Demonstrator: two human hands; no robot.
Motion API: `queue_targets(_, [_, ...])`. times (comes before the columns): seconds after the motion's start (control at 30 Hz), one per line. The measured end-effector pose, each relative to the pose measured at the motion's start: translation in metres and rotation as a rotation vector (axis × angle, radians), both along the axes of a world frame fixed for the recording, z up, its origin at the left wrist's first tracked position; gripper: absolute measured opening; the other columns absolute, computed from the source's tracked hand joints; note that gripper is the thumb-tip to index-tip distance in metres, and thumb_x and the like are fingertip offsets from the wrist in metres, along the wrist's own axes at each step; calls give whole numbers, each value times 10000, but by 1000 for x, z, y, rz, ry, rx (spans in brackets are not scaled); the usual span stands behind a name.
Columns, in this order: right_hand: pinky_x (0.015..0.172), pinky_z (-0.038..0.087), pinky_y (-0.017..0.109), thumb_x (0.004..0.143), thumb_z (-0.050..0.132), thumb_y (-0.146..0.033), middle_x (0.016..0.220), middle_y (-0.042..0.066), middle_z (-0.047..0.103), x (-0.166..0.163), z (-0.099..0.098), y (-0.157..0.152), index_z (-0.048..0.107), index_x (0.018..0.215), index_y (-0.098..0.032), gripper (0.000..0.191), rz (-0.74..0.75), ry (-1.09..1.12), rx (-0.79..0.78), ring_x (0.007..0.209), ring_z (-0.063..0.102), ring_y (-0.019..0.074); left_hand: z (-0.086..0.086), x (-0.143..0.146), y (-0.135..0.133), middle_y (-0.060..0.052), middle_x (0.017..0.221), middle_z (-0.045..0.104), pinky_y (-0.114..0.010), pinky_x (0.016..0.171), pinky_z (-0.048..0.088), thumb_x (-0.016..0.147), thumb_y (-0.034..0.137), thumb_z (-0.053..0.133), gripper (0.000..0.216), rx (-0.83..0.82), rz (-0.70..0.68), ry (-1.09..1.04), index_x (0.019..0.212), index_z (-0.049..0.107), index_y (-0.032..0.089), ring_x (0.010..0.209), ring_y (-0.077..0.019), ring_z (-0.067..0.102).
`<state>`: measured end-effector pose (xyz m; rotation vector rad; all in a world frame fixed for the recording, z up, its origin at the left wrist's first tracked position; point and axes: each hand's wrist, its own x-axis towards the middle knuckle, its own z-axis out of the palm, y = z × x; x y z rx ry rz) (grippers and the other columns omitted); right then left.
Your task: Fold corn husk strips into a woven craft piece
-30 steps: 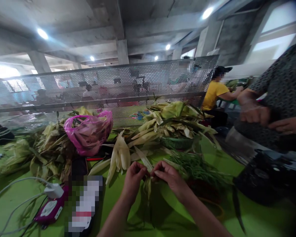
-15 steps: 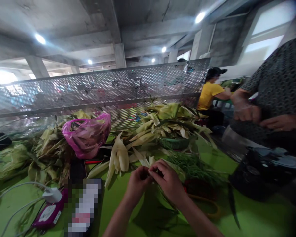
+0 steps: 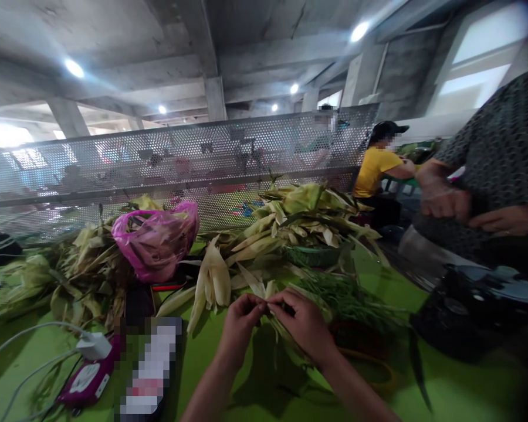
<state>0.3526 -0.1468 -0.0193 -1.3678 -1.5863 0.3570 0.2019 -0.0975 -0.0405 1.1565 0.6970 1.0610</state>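
My left hand and my right hand meet over the green tabletop, thumbs and forefingers pinched together tip to tip. Between them is a pale corn husk, part of it hanging below my right hand. The exact spot they grip is hidden by the fingers. Just beyond the fingertips, more pale husk pieces stick up; I cannot tell whether they join the held one. A bunch of folded husks lies to the left of my hands. Thin green stems lie beyond my right hand.
A husk heap rises from a green basket. Left stand a pink plastic bag, a phone and a purple power strip with cables. Right are a black bag and a co-worker's hands. Behind runs a perforated metal screen.
My hands stay pinched together and have shifted only slightly, the left a little leftward. More of the pale husk shows beneath them. The co-worker's hands have barely moved.
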Motion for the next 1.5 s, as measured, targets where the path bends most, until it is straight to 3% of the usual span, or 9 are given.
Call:
queue_targets(0.1, [726,465,308,848,599,-259,778,23,668,1,0,0,672,788,-237,97,-10,-3,21,770,622,199,0,-1,1,-27,689,660,-214,552,347,662,413,813,306,-30,16,-11,740,666,156,598,-107,505])
queue_targets(0.23, [710,461,290,825,602,-241,791,26,636,2,4,-2,650,751,-224,89,83,48,41,773,604,189,-2,-1,4,-14,642,640,-213,550,351,611,375,845,302,-26,23,-19,710,668,150,561,-95,491])
queue_targets(0.47, [654,445,277,796,606,-265,698,-3,586,1,0,0,610,684,-208,126,71,190,-117,696,568,175,-2,0,3,-8,677,648,-230,605,370,651,224,775,133,117,86,105,705,668,167,617,-122,526])
queue_targets(0.6, [654,476,285,749,641,-251,714,-3,654,2,-12,7,657,773,-209,51,71,285,-175,691,609,183,3,-1,1,4,644,631,-238,620,381,651,157,723,74,218,138,156,682,658,175,614,-133,520])
queue_targets(0.7, [676,492,299,745,628,-219,761,10,707,2,-13,8,692,822,-219,100,75,275,-200,721,647,196,5,-2,-1,-6,671,653,-250,640,400,693,142,666,42,310,160,238,706,664,182,643,-151,545])
queue_targets(0.93, [644,451,297,745,575,-155,727,14,687,-8,-4,1,637,752,-225,94,-42,44,-171,696,628,204,5,-1,-7,-15,749,698,-271,672,418,741,106,609,139,469,256,476,797,675,215,690,-178,610])
queue_targets(1.17, [673,477,303,778,579,-212,786,17,694,-9,-12,5,655,832,-234,95,13,190,-163,736,629,205,9,-1,-8,-34,829,699,-298,738,412,739,44,608,270,559,274,485,849,732,257,777,-208,612])
queue_targets(1.3, [623,467,296,759,623,-242,715,7,691,-9,-14,8,694,833,-232,103,15,285,-223,663,612,195,9,-2,-10,-40,856,712,-300,772,419,741,33,637,301,583,251,419,875,754,276,817,-218,619])
queue_targets(1.5, [574,429,273,751,602,-273,609,-11,616,-12,-11,10,674,763,-208,98,-14,311,-261,590,553,168,1,0,-10,-39,948,705,-311,804,479,857,57,554,293,846,302,614,1018,708,247,867,-194,640])
